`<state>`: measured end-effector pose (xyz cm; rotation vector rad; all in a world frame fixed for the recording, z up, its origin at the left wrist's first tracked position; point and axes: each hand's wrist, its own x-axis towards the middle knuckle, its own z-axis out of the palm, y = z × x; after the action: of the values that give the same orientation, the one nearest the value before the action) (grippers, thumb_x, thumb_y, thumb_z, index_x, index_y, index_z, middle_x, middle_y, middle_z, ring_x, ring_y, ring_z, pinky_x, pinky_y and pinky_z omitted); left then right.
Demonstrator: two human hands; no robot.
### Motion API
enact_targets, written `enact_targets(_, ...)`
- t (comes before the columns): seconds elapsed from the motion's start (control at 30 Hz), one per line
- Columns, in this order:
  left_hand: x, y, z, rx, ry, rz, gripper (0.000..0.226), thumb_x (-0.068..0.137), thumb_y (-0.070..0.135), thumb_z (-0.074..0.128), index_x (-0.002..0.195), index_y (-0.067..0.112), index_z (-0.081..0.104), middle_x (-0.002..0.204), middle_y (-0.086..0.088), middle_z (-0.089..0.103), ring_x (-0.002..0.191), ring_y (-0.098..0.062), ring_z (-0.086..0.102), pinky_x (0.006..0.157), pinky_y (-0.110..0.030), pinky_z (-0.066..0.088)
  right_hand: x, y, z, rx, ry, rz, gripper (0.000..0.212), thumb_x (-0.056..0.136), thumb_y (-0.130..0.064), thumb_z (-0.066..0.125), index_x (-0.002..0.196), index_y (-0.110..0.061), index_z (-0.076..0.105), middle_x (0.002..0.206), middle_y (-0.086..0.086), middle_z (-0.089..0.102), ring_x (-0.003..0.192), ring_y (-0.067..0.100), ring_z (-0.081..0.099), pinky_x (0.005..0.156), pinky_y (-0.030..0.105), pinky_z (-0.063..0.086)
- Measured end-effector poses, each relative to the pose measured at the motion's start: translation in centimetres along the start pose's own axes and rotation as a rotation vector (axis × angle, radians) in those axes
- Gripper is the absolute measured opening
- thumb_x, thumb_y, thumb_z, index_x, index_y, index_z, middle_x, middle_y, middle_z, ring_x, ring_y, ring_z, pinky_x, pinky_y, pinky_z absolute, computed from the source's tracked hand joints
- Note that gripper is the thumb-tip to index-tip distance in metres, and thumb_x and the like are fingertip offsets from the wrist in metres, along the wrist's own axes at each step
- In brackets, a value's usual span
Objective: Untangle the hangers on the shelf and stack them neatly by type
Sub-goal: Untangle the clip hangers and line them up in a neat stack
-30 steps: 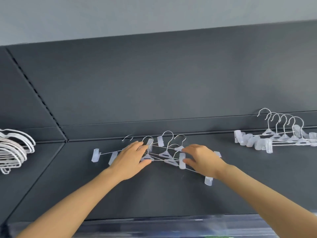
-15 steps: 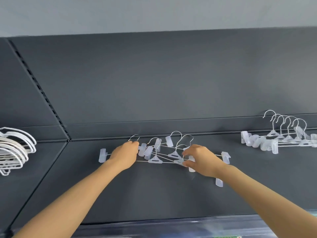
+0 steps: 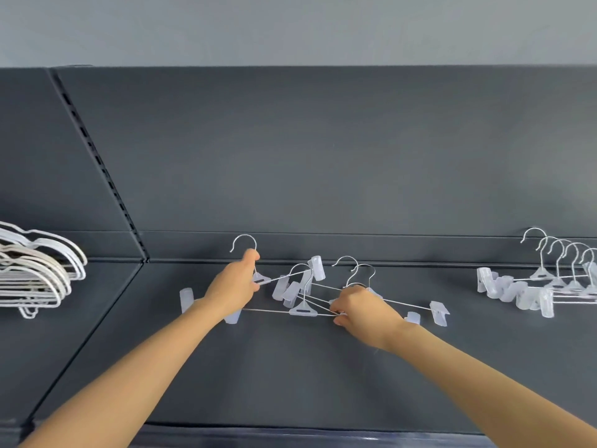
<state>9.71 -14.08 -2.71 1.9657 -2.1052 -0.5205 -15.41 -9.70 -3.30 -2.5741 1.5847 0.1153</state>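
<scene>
Left hand (image 3: pixel 232 286) pinches one clip hanger (image 3: pixel 262 279) at its neck near the shelf's (image 3: pixel 290 376) back edge; its wrist hides part of that bar. Right hand (image 3: pixel 361 310) grips wires in the tangled clip hangers (image 3: pixel 303 308), roughly three, count unclear. Five stacked clip hangers (image 3: pixel 546 282) run off the right edge; white hangers (image 3: pixel 35 270) are cut off left.

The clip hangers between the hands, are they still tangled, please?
Tangled: the clip hangers cross wires and clips, while the left hand pulls one up.
</scene>
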Motion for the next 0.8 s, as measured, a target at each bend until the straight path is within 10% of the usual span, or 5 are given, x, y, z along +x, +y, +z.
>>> enact_targets(0.17, -0.4, -0.4, -1.0, -0.024, 0.207, -0.025, 0.019, 0.089, 0.000, 0.044, 0.099, 0.012, 0.033, 0.088, -0.013, 0.058, 0.072, -0.029, 0.058, 0.067, -0.050, 0.051, 1.5, -0.3, 1.0, 0.003, -0.012, 0.006, 0.043, 0.094, -0.021, 0.046, 0.058, -0.021, 0.023, 0.069, -0.002, 0.031, 0.076, 0.024, 0.035, 0.053, 0.028, 0.026)
enact_targets(0.33, -1.1, -1.4, -1.9, -0.019, 0.247, -0.038, 0.017, 0.093, 0.007, 0.049, 0.108, 0.007, 0.040, 0.092, -0.009, 0.057, 0.085, -0.031, 0.060, 0.074, -0.049, 0.052, 1.7, -0.1, 1.8, -0.027, 0.092, 0.042, 0.035, 0.085, -0.004, 0.042, 0.056, -0.018, 0.028, 0.062, -0.004, 0.027, 0.076, 0.030, 0.049, 0.065, 0.032, 0.037)
enact_targets(0.5, -2.2, -2.5, -2.1, -0.198, 0.240, -0.075, 0.024, 0.091, 0.005, 0.055, 0.112, 0.012, 0.047, 0.085, -0.002, 0.057, 0.080, -0.025, 0.062, 0.071, -0.033, 0.047, 0.8, 0.2, 0.9, -0.014, 0.161, 0.025, 0.034, 0.073, 0.006, 0.044, 0.057, -0.018, 0.027, 0.066, -0.005, 0.025, 0.071, 0.024, 0.037, 0.049, 0.026, 0.018)
enact_targets(0.67, -2.4, -2.2, -1.2, -0.157, 0.260, -0.040, 0.028, 0.091, 0.009, 0.055, 0.064, 0.011, 0.044, 0.083, -0.010, 0.051, 0.071, -0.030, 0.063, 0.054, -0.024, 0.035, -0.5, 0.1, 1.0, -0.008, 0.146, 0.042, 0.030, 0.072, 0.009, 0.041, 0.063, -0.019, 0.034, 0.070, -0.003, 0.030, 0.069, 0.023, 0.036, 0.051, 0.026, 0.012)
enact_targets(0.8, -2.3, -0.1, -1.2, -0.212, 0.268, -0.003, 0.027, 0.095, 0.016, 0.052, 0.072, 0.002, 0.056, 0.079, -0.008, 0.056, 0.058, -0.014, 0.057, 0.054, -0.022, 0.032, -0.8, 0.5, 1.5, 0.003, 0.137, 0.079, 0.030, 0.069, 0.009, 0.036, 0.064, -0.020, 0.031, 0.075, -0.002, 0.039, 0.079, 0.024, 0.039, 0.052, 0.025, 0.016)
